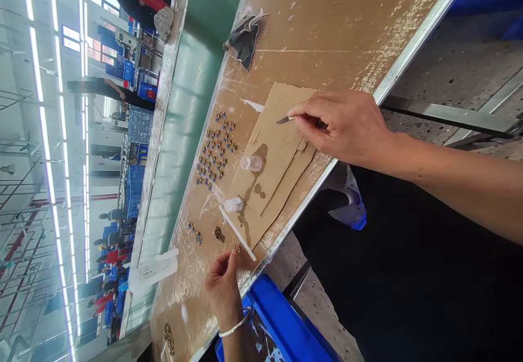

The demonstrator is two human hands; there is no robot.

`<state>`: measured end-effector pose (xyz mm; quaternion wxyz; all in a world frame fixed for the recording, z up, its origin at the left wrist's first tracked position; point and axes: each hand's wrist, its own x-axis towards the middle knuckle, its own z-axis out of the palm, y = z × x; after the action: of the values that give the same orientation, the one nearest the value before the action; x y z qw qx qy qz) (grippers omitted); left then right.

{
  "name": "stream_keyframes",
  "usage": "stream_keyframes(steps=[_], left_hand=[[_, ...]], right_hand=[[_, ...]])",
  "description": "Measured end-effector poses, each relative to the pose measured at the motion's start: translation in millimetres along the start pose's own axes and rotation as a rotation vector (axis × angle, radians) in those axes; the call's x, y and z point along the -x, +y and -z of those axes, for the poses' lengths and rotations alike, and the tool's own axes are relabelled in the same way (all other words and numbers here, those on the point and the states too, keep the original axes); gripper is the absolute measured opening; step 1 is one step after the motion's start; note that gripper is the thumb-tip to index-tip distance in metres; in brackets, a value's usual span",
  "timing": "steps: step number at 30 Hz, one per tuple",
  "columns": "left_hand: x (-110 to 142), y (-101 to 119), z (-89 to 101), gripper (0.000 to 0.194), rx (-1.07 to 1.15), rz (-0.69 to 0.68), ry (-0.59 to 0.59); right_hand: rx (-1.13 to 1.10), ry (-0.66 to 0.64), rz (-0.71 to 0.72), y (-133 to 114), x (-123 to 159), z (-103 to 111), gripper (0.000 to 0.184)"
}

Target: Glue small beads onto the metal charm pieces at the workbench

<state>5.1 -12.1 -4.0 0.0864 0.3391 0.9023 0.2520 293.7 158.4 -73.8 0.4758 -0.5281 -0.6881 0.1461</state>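
Right hand (341, 125): fingers were closed around a small pointed blade (283, 120), gripped low, presumably for fine control, above the cardboard (272, 125). Left hand (224, 286): thumb and forefinger pinched a small brass part (238, 249) just off the cardboard's left end, apparently leaving most of it exposed. Two clear bottles (251, 163) (234, 204): stood upright within reach; the cardboard, damp-stained, likely caught drips. Brass-and-blue pieces (218, 145): lay spaced beyond, probably to avoid contact. Dark cloth (244, 43): lay crumpled, far right.
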Motion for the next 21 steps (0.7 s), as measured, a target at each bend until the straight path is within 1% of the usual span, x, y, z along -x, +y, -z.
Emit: stream_keyframes(steps=[4,11,17,21], left_hand=[[0,2,0.4,0.033,-0.029,-0.011,-0.005],[0,6,0.4,0.037,-0.077,-0.037,-0.022],[0,12,0.2,0.039,-0.124,-0.061,-0.029],[0,13,1.1,0.042,-0.158,-0.076,-0.032]], right_hand=[[0.017,-0.020,-0.020,-1,0,1,0.023],[0.014,-0.013,-0.002,-1,0,1,0.023],[0.008,0.039,0.018,1,1,-2,0.022],[0.008,-0.007,-0.006,0,0,0,0.024]])
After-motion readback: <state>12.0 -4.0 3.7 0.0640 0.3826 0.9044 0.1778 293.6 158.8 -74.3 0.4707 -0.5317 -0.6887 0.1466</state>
